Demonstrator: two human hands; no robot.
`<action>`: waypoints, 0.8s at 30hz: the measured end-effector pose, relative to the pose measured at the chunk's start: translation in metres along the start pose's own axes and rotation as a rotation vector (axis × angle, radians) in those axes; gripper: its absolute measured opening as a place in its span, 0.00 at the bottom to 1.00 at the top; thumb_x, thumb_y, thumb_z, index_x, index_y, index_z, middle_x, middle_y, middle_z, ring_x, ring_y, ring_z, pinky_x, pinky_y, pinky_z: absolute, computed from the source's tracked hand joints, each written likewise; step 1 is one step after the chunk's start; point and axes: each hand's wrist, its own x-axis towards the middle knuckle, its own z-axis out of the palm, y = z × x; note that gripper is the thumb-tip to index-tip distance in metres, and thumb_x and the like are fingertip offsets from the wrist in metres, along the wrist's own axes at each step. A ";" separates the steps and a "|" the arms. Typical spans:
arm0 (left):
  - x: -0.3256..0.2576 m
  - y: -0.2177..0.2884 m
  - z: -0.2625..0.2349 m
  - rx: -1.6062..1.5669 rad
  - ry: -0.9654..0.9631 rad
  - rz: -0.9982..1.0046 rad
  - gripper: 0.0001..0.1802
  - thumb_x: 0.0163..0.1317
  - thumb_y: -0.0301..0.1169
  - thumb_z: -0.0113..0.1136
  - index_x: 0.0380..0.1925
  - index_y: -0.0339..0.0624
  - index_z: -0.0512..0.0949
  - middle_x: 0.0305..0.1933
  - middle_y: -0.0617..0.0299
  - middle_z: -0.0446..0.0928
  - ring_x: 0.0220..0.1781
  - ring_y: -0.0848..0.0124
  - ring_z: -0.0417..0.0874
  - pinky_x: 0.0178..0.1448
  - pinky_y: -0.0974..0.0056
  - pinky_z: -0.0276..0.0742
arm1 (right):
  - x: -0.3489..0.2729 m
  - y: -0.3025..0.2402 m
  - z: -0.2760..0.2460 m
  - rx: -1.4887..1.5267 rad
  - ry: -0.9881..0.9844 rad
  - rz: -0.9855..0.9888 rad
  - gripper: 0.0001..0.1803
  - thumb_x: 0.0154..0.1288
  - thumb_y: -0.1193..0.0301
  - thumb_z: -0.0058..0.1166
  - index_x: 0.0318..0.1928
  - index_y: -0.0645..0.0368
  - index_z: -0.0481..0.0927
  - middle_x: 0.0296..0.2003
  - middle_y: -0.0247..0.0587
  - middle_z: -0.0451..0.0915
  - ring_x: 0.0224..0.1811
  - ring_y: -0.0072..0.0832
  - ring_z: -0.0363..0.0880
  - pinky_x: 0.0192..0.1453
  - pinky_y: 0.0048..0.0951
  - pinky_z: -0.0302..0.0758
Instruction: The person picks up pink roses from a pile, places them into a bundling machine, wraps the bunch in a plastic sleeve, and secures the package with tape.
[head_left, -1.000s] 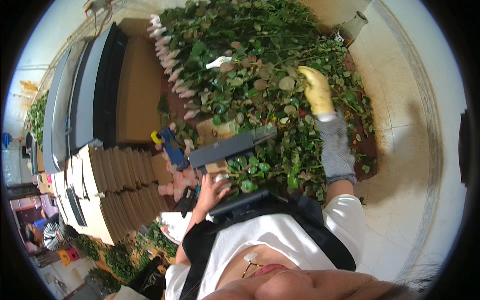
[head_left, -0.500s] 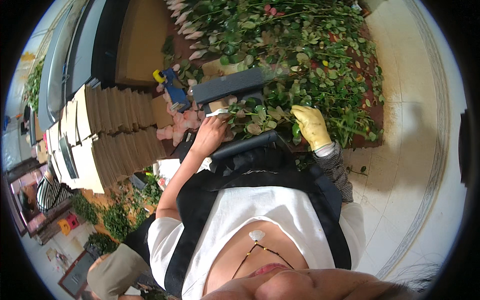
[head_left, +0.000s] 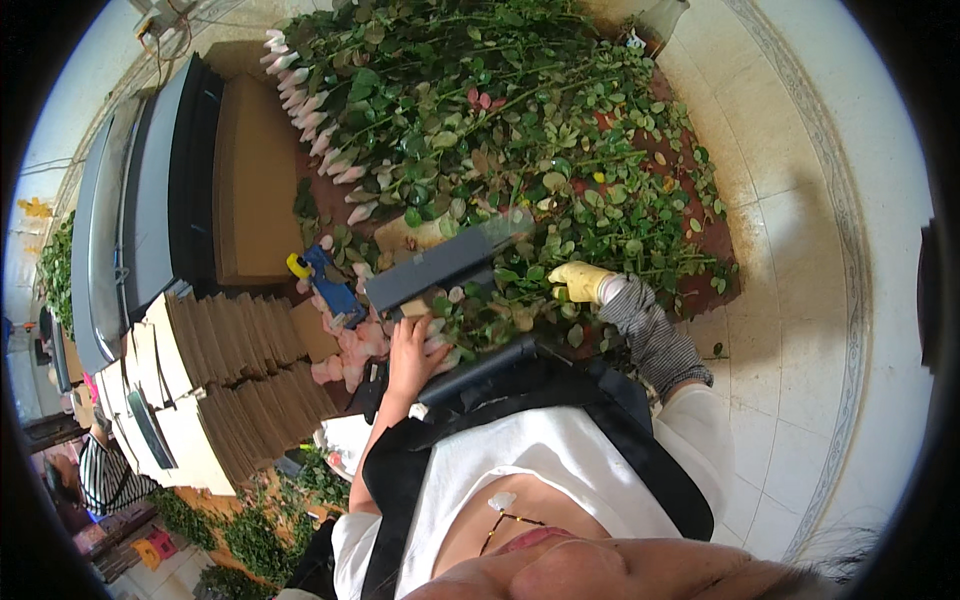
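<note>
My bare left hand (head_left: 408, 360) lies at the head end of a bunch of roses (head_left: 500, 318), its fingers stretched out and thumb apart. Its fingertips touch a small piece of cardboard (head_left: 413, 309) beside pale pink blooms. In a yellow glove, my right hand (head_left: 582, 281) curls at the leafy stem end of the bunch; leaves partly hide what its fingers close on. Just beyond the bunch stands a dark grey ribbed block (head_left: 430, 270). A black padded bar (head_left: 480, 370) runs along the near side, close to my apron.
Many leafy roses (head_left: 460, 130) cover the far table, pink heads to the left. A blue tool with a yellow end (head_left: 335, 288) lies left of the block, above loose pink rose heads (head_left: 352, 350). Stacked cardboard sheets (head_left: 240, 350) stand at left. Another person's striped sleeve (head_left: 105, 475) shows beyond.
The view has shifted, so the table sits lower and further left. My left fingers have straightened from a pinch near something white, now out of sight. My gloved right hand stays by the stems.
</note>
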 end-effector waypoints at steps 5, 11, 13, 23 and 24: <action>-0.009 -0.002 -0.004 0.058 -0.058 -0.044 0.38 0.49 0.34 0.77 0.62 0.38 0.76 0.51 0.50 0.74 0.53 0.49 0.75 0.59 0.49 0.73 | 0.023 -0.021 -0.119 0.211 0.081 -0.143 0.25 0.70 0.70 0.55 0.67 0.59 0.75 0.61 0.51 0.81 0.59 0.44 0.82 0.65 0.40 0.77; -0.004 0.002 -0.010 0.002 -0.041 -0.026 0.37 0.50 0.28 0.77 0.62 0.36 0.75 0.50 0.48 0.74 0.51 0.50 0.77 0.56 0.52 0.77 | 0.195 -0.005 -0.192 0.048 1.066 -0.391 0.24 0.72 0.74 0.49 0.68 0.58 0.74 0.59 0.49 0.81 0.60 0.43 0.79 0.69 0.38 0.74; 0.008 0.003 -0.007 -0.025 -0.059 0.007 0.39 0.49 0.27 0.77 0.64 0.38 0.75 0.50 0.49 0.74 0.51 0.50 0.77 0.57 0.52 0.77 | 0.258 0.051 -0.205 -0.109 1.199 -0.158 0.25 0.69 0.75 0.51 0.66 0.57 0.76 0.61 0.49 0.81 0.62 0.46 0.79 0.70 0.41 0.73; -0.006 0.001 0.006 -0.115 -0.038 -0.140 0.40 0.48 0.29 0.79 0.64 0.40 0.75 0.52 0.50 0.75 0.54 0.49 0.76 0.59 0.50 0.75 | 0.250 0.037 -0.168 -0.351 0.488 0.164 0.13 0.68 0.67 0.50 0.44 0.51 0.88 0.43 0.43 0.89 0.46 0.40 0.88 0.47 0.42 0.82; -0.012 -0.002 0.007 -0.104 -0.022 -0.142 0.40 0.47 0.29 0.79 0.64 0.40 0.75 0.52 0.50 0.75 0.54 0.49 0.76 0.59 0.50 0.75 | 0.246 0.008 -0.203 -0.387 0.307 0.248 0.14 0.71 0.65 0.50 0.49 0.53 0.85 0.44 0.44 0.89 0.48 0.40 0.88 0.49 0.42 0.82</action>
